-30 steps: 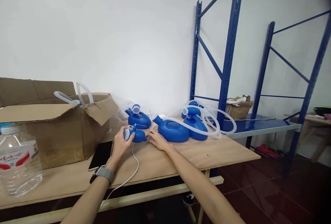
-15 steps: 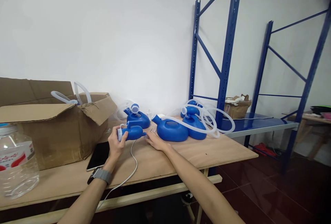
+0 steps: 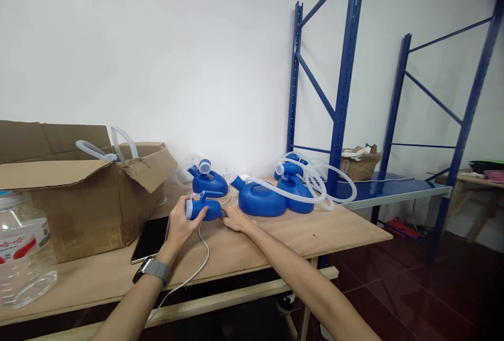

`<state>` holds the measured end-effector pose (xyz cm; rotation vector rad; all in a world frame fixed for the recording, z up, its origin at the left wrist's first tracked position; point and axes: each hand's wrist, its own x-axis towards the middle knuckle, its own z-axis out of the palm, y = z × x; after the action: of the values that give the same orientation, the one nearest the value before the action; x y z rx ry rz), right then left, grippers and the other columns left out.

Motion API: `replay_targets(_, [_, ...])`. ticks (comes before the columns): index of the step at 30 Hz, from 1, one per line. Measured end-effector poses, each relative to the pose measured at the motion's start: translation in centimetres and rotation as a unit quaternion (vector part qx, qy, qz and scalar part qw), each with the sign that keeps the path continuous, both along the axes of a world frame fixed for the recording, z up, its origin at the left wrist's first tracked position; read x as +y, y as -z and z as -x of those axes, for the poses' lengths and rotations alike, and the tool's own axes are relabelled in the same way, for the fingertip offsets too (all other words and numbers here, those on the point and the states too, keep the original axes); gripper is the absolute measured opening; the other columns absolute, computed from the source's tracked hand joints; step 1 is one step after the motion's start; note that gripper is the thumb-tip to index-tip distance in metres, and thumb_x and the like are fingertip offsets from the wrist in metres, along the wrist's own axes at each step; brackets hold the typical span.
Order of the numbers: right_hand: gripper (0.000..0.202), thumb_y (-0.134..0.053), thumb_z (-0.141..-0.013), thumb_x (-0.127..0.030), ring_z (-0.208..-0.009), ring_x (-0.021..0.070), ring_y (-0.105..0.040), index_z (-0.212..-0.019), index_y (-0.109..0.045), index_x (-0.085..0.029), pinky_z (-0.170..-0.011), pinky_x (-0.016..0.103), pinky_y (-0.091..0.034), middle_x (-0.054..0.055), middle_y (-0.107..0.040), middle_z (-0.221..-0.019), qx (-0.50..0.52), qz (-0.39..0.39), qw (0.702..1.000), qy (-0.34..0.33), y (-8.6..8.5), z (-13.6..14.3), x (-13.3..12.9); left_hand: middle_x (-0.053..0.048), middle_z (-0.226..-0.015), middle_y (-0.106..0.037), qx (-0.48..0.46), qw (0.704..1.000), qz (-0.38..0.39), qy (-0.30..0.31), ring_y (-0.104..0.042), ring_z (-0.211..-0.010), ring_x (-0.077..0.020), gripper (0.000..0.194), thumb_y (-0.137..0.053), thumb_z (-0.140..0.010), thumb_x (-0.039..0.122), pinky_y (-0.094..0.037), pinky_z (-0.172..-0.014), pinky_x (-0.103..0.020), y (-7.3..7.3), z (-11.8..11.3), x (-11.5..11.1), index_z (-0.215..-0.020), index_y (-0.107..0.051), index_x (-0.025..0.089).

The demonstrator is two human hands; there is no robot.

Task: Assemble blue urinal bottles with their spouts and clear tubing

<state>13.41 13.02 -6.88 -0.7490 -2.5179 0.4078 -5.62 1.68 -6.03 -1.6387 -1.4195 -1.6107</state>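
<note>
My left hand (image 3: 182, 226) is wrapped around the wide, white-rimmed end of a blue plastic urinal head (image 3: 210, 209), held just above the table. Its narrow spout points right, where my right hand (image 3: 236, 219) pinches the tip; whether a tube end is also in those fingers is hidden. Right of that hand stands a blue urinal bottle (image 3: 262, 203) with an angled open neck. Behind it, another blue urinal bottle (image 3: 297, 196) carries a head and a looped clear tube (image 3: 321, 188). A further bottle (image 3: 212, 183) with a head stands behind my hands.
An open cardboard box (image 3: 90, 215) with tubes sticking out stands left, behind a clear plastic bottle (image 3: 25, 257). A phone (image 3: 150, 238) and a white cable (image 3: 205, 257) lie on the wooden table (image 3: 326, 236). Blue metal racking (image 3: 346, 68) rises at the right.
The urinal head has moved slightly right and down with my left hand. My right hand has closed in around its spout, fingers now more curled.
</note>
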Motion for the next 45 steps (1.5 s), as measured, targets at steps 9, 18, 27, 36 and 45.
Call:
replay_targets(9, [0.028, -0.059, -0.087, -0.022, -0.093, 0.0321, -0.073, -0.106, -0.078, -0.015, -0.075, 0.034, -0.048, 0.018, -0.078, -0.1, -0.033, -0.057, 0.991, 0.117, -0.9, 1.0, -2.9, -0.003, -0.087, -0.068, -0.049, 0.998, -0.033, -0.015, -0.067, -0.074, -0.0213, 0.036, -0.069, -0.083, 0.052, -0.052, -0.073, -0.032, -0.1, -0.2, -0.1, -0.098, -0.056, 0.022])
replay_targets(18, [0.023, -0.062, -0.081, -0.015, -0.087, 0.0307, -0.073, -0.099, -0.077, -0.016, -0.072, 0.034, -0.048, 0.014, -0.078, -0.093, 0.009, -0.076, 0.991, 0.109, -1.0, 0.7, -3.1, -0.004, -0.089, -0.07, -0.055, 0.998, -0.04, 0.008, -0.068, -0.079, -0.0228, 0.034, -0.068, -0.083, 0.05, -0.053, -0.076, -0.032, -0.2, -1.5, -0.5, -0.099, -0.057, 0.022])
replay_targets(27, [0.054, -0.08, -0.078, -0.037, -0.109, 0.0268, -0.062, -0.124, -0.06, -0.018, -0.097, 0.041, -0.049, 0.011, -0.067, -0.115, 0.266, -0.069, 0.959, 0.067, 0.4, 1.6, -0.8, -0.004, -0.089, -0.067, -0.224, 0.971, 0.008, -0.081, -0.066, -0.08, -0.0243, 0.047, -0.066, -0.077, 0.064, -0.052, -0.078, -0.035, -0.6, 0.3, 0.6, -0.098, -0.057, 0.022])
replay_targets(36, [0.041, -0.067, -0.092, -0.057, -0.078, 0.0174, -0.067, -0.114, -0.07, -0.022, -0.069, 0.028, -0.049, 0.003, -0.073, -0.089, 0.257, 0.303, 0.915, -0.072, 2.1, 1.9, 1.2, 0.005, -0.074, -0.059, -0.366, 0.927, 0.062, -0.047, -0.058, -0.044, -0.015, 0.051, -0.07, -0.072, 0.065, -0.05, -0.051, -0.03, -1.2, 0.7, 0.5, -0.097, -0.058, 0.022])
replay_targets(45, [0.047, -0.07, -0.088, -0.064, -0.071, 0.0126, -0.065, -0.093, -0.069, -0.017, -0.057, 0.021, -0.046, 0.004, -0.067, -0.087, 0.294, 0.423, 0.851, -0.102, 2.4, 2.2, 1.3, 0.005, -0.07, -0.059, -0.357, 0.931, 0.08, -0.019, -0.059, -0.044, -0.0158, 0.051, -0.071, -0.072, 0.065, -0.049, -0.045, -0.028, -1.4, 0.3, 0.4, -0.095, -0.059, 0.022])
